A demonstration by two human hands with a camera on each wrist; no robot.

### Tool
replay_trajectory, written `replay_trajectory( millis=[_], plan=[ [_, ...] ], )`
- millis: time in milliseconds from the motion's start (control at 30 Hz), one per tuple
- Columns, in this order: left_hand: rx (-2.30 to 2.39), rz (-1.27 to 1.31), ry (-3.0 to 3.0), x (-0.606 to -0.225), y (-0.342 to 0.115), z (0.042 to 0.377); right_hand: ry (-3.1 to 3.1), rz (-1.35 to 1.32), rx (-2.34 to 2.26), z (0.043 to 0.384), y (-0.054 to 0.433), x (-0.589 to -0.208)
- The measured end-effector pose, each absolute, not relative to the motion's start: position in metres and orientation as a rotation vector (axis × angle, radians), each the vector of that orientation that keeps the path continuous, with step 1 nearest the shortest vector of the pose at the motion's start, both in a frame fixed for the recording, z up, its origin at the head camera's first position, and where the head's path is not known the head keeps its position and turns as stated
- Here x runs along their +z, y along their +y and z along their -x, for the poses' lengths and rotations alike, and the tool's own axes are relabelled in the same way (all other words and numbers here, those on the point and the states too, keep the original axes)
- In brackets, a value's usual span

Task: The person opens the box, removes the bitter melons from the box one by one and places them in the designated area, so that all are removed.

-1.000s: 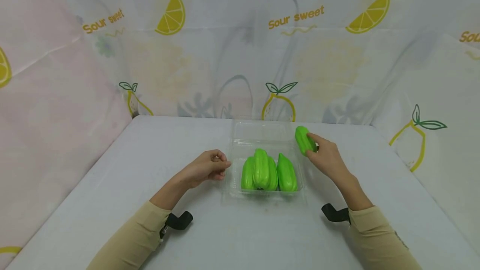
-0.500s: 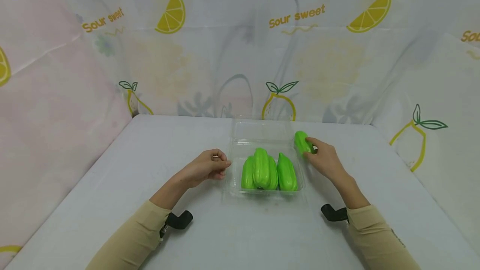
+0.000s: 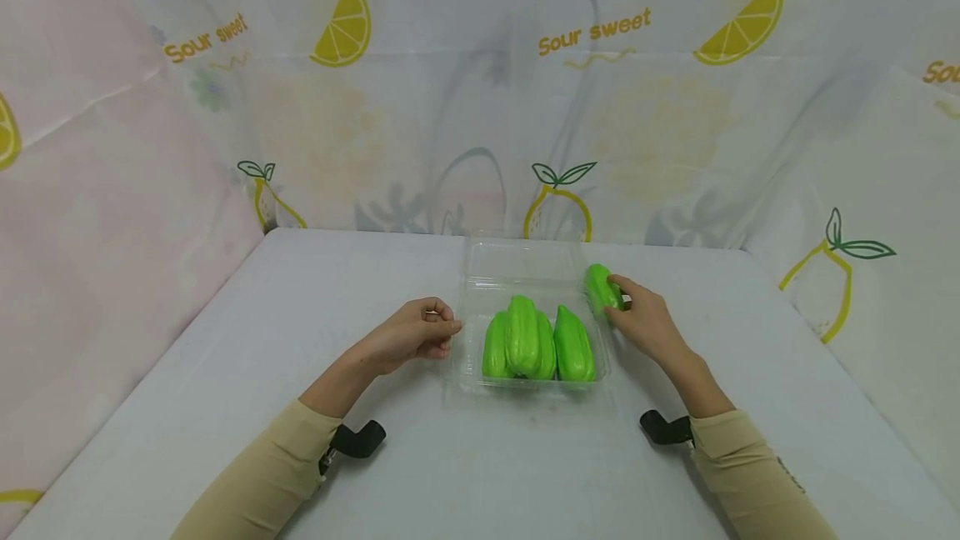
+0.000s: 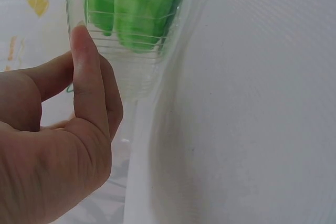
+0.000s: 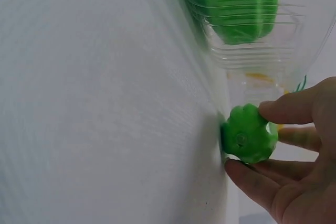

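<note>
A clear plastic clamshell box (image 3: 468,357) stands on the table with its lid (image 3: 525,261) folded back. Several bright green ribbed gourds (image 3: 522,338) lie inside, one overlapping others. My left hand (image 3: 415,333) pinches the box's left rim, thumb tip (image 4: 81,38) right at the edge in the left wrist view. Just beyond the box's right side, my right hand (image 3: 647,319) grips another green ribbed gourd (image 3: 602,286) between thumb and fingers. Its lobed end (image 5: 249,135) faces the right wrist camera, close to the table surface.
The white-covered table (image 3: 480,473) reaches back to a hanging cloth (image 3: 450,90) printed with lemons, which also closes off both sides. A black wrist mount (image 3: 360,440) sticks out at the left sleeve, another black mount (image 3: 666,427) at the right.
My right hand has brought the gripped gourd slightly left and nearer, lower beside the box. The left hand and the gourds in the box have stayed in place.
</note>
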State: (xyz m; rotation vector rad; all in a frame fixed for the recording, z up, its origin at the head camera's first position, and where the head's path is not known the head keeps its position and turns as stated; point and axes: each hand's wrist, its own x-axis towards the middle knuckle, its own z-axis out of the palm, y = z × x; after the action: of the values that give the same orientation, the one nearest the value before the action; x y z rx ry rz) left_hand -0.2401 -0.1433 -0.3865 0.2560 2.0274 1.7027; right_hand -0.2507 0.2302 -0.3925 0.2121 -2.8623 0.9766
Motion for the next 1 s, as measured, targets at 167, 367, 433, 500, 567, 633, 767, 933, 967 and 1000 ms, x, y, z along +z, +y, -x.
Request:
replay_trajectory(
  millis=[167,367,433,500,567,633,767,933,967,1000],
  plan=[
    [1.700,-0.245,2.033,-0.384,-0.143,0.239,-2.871,-0.206,0.999,0.249,0.230,-0.390],
    [1.703,-0.237,2.029,-0.381,-0.142,0.238,-2.876,-0.205,1.006,0.247,0.228,-0.386],
    [1.705,-0.236,2.027,-0.381,-0.142,0.237,-2.880,-0.201,1.006,0.247,0.228,-0.386],
    [1.704,-0.237,2.029,-0.381,-0.142,0.237,-2.886,-0.197,1.006,0.246,0.228,-0.385],
    [1.704,-0.240,2.027,-0.382,-0.142,0.237,-2.891,-0.192,1.005,0.246,0.229,-0.384],
    [1.707,-0.242,2.023,-0.383,-0.142,0.238,-2.894,-0.186,1.001,0.246,0.230,-0.383],
    [1.710,-0.241,2.015,-0.383,-0.143,0.239,-2.882,-0.186,0.990,0.245,0.231,-0.380],
    [1.711,-0.238,2.012,-0.384,-0.143,0.239,-2.855,-0.207,0.956,0.243,0.231,-0.372],
    [1.710,-0.239,2.012,-0.384,-0.143,0.239,-2.851,-0.209,0.950,0.242,0.231,-0.370],
    [1.711,-0.241,2.012,-0.384,-0.143,0.239,-2.851,-0.212,0.942,0.241,0.230,-0.369]
  ],
)
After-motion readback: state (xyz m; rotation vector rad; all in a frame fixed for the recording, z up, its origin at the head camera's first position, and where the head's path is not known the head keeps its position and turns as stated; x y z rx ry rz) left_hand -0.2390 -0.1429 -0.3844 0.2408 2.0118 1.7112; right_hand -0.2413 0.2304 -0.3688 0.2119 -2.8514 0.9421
